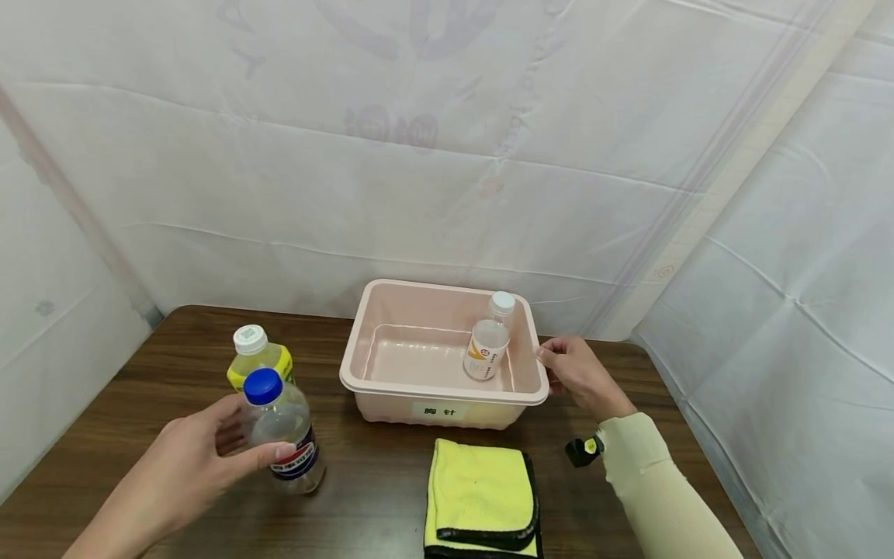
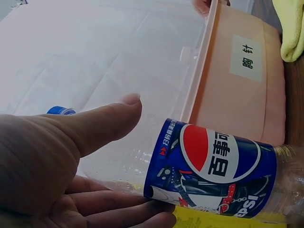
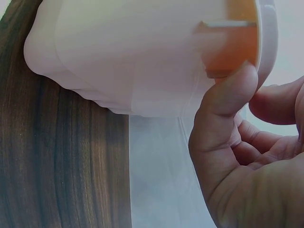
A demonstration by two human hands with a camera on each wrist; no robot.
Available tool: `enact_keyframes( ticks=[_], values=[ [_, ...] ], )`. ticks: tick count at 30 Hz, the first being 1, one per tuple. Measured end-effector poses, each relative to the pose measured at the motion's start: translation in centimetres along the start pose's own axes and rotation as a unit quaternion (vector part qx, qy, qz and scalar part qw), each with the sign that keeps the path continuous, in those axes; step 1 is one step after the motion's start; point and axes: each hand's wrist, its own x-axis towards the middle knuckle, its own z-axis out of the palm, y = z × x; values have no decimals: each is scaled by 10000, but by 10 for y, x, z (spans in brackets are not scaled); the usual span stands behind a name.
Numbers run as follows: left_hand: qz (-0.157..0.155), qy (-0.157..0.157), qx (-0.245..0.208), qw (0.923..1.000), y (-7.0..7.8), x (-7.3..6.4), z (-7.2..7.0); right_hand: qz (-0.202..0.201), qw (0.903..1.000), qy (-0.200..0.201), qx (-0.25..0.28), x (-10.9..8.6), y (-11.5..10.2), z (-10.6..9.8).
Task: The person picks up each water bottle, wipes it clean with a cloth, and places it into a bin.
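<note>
Beside a clear Pepsi bottle (image 1: 282, 431) with a blue cap is my left hand (image 1: 183, 458), thumb across its front and fingers behind, all fairly straight. The blue-and-red label (image 2: 209, 171) fills much of the left wrist view, below the thumb. This bottle stands upright on the table, partly hiding a yellow-labelled bottle (image 1: 257, 357) with a white cap. At the right end of a pale pink plastic basin (image 1: 433, 394), my right hand (image 1: 576, 374) pinches the rim between thumb and finger (image 3: 232, 90). Inside the basin leans a clear bottle (image 1: 486, 349) with a white cap.
A folded yellow cloth (image 1: 482, 497) with black edging lies in front of the basin. The dark wooden table (image 1: 370, 497) ends at white sheeting (image 1: 419, 194) behind and at both sides. A small black device (image 1: 583, 450) sits at my right wrist.
</note>
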Motion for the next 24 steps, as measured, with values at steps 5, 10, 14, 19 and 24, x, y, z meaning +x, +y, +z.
enact_keyframes(
  ticks=[5, 10, 14, 19, 24],
  values=[
    [93, 29, -101, 9999, 2, -1, 0, 67, 10000, 14, -9, 1, -1, 0],
    [67, -66, -132, 9999, 4, -1, 0, 93, 10000, -13, 16, 2, -1, -2],
    [67, -125, -133, 9998, 7, 0, 0, 33, 10000, -51, 40, 2, -1, -2],
    [164, -121, -218, 9996, 11, -1, 1, 47, 10000, -42, 58, 1, -1, -2],
    [271, -227, -298, 9989, 15, 0, 1, 33, 10000, -40, 43, 1, -1, -1]
  ],
)
